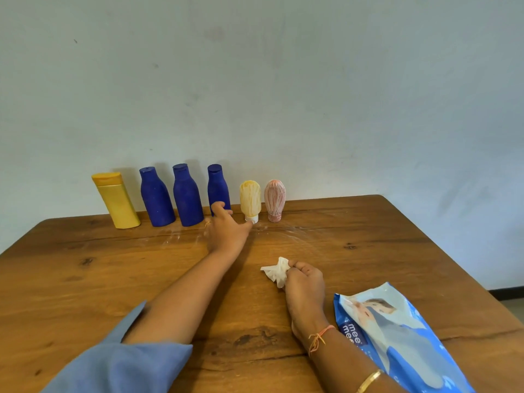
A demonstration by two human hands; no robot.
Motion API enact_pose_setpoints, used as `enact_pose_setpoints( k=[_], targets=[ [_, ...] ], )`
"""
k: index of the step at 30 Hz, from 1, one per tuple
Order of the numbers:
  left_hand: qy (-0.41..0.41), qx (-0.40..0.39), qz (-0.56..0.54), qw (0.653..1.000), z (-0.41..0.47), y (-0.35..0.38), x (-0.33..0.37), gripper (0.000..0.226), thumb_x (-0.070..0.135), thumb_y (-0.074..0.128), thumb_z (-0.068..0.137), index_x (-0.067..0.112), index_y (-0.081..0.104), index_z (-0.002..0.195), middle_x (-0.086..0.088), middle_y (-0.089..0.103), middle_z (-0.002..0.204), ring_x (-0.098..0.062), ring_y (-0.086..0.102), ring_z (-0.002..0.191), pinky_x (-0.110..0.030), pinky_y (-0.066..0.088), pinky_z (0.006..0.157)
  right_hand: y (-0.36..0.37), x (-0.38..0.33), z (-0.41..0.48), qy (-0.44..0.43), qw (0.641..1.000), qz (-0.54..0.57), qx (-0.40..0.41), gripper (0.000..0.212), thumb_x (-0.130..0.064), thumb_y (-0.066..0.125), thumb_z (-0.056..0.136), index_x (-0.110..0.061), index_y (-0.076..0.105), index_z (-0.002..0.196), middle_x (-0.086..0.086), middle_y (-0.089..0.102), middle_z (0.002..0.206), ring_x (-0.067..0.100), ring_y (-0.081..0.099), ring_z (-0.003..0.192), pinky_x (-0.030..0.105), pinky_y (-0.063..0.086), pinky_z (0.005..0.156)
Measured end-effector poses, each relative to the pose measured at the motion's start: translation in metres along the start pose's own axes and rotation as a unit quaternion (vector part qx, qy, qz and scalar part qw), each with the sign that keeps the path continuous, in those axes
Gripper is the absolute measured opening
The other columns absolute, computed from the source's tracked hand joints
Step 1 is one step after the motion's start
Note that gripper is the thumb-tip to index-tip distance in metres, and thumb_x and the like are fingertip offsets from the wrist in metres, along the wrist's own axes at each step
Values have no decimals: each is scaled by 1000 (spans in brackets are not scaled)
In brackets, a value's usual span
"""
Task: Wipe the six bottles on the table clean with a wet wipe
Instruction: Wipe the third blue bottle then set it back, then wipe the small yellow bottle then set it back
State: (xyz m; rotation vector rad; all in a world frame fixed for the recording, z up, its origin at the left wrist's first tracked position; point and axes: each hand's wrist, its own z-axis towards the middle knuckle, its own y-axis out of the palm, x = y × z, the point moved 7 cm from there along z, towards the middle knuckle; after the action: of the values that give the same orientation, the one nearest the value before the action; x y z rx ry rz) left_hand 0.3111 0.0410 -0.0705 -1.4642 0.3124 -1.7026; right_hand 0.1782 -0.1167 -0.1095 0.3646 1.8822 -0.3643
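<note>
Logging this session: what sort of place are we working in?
Likely a room in a home: a wooden table against a plain painted wall, lotion-style bottles lined up, and a pack of baby wipes.

Soft, fairly bright daylight fills the frame, with no hard glare. Faint shadows lie on the wall (283,80) just right of the yellow bottle (116,201) and its neighbours, and the left forearm (181,290) casts a dim shadow to its right on the desk (382,236), so the light comes from the left. A pale sheen crosses mid-desk. Wide-angle bending tilts the yellow bottle outward.
</note>
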Motion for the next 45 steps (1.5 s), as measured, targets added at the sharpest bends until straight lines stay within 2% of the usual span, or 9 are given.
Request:
enact_pose_setpoints(
  k=[10,16,20,23,26,30,34,38,45],
  targets=[
    [-71,-14,53,996,14,44,7,73,42,77,70,11,34,120,-14,56,121,-32,53,112,-44,47,89,0,6,8,13,999,30,-3,32,-4,45,87,-16,63,111,-5,63,100,13,59,97,36,51,90],
    [-69,2,27,997,10,41,4,65,33,76,73,11,36,119,-14,57,121,-33,54,112,-43,49,87,0,9,11,19,999,43,1,32,-4,45,85,-20,65,103,-1,67,98,14,62,92,35,53,85],
    [-69,-42,-24,996,-10,26,-3,62,36,76,72,16,39,117,-8,57,123,-26,55,112,-40,52,83,-5,6,7,20,998,54,3,32,-1,43,86,-26,60,76,-3,63,81,14,59,77,36,52,79],
    [-58,-93,-54,992,-36,-2,-7,60,35,76,73,18,43,120,-3,56,126,-21,55,111,-28,47,73,-5,6,6,33,997,68,14,28,-3,44,88,-22,63,96,-2,63,91,16,62,88,37,53,85],
    [-45,-155,-60,985,-69,-37,-13,61,38,74,76,22,44,127,2,57,119,-12,56,96,-25,45,70,-5,6,2,40,994,100,28,29,-5,46,88,-28,59,79,-2,63,87,18,63,90,39,53,86],
    [-35,-188,-89,978,-112,-76,-23,57,36,72,79,31,48,130,7,59,110,-4,54,84,-22,44,61,-8,3,-8,34,989,136,42,22,-1,46,86,-18,60,87,3,62,92,19,60,88,36,53,82],
    [-34,-158,-108,981,-142,-100,-35,45,34,78,72,30,53,110,8,62,104,0,57,81,-25,50,68,-17,-1,-31,19,985,157,75,16,-3,44,85,-17,52,89,-1,53,81,11,50,70,24,43,59],
    [-32,-140,-111,983,-162,-113,-44,36,31,80,70,24,54,95,12,60,88,-4,60,77,-32,53,69,-24,-5,-56,17,972,229,56,17,-3,44,87,-14,56,88,1,54,77,10,48,64,22,38,51],
    [-24,-158,-173,972,-190,-127,-61,28,19,79,72,22,62,93,11,66,88,-2,62,79,-13,48,65,-27,-17,-109,-64,988,131,-42,26,3,47,86,-15,65,82,1,66,90,11,59,78,26,50,68]
  ],
)
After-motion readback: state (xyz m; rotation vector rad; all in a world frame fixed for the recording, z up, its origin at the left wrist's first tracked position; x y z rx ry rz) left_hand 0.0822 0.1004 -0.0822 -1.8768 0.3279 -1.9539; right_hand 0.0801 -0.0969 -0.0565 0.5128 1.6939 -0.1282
